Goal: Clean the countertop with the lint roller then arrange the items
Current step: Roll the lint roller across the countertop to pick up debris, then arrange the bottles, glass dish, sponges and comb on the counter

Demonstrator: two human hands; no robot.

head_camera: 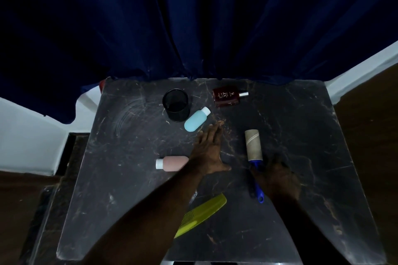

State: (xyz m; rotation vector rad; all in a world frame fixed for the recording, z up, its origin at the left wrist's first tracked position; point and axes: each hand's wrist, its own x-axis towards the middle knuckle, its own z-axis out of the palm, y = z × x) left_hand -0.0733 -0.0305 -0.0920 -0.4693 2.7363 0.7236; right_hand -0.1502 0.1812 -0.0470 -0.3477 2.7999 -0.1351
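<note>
The lint roller point(252, 144) lies on the dark marble countertop point(129, 178), its brown roll pointing away and its blue handle toward me. My right hand point(277, 175) rests beside and over the handle; I cannot tell whether the fingers grip it. My left hand point(210, 150) lies flat on the counter with fingers stretched out, between a blue bottle point(196, 119) and a pink bottle point(172, 163); both bottles lie on their sides. A black cup point(176, 105) stands upright at the back. A dark red perfume bottle point(228, 96) lies to the right of the cup. A yellow-green comb point(200, 214) lies near me, partly under my left forearm.
A dark blue curtain point(193, 28) hangs behind the counter's far edge. White wall point(28, 135) shows at left and right. Brown floor point(370, 135) lies to the right of the counter.
</note>
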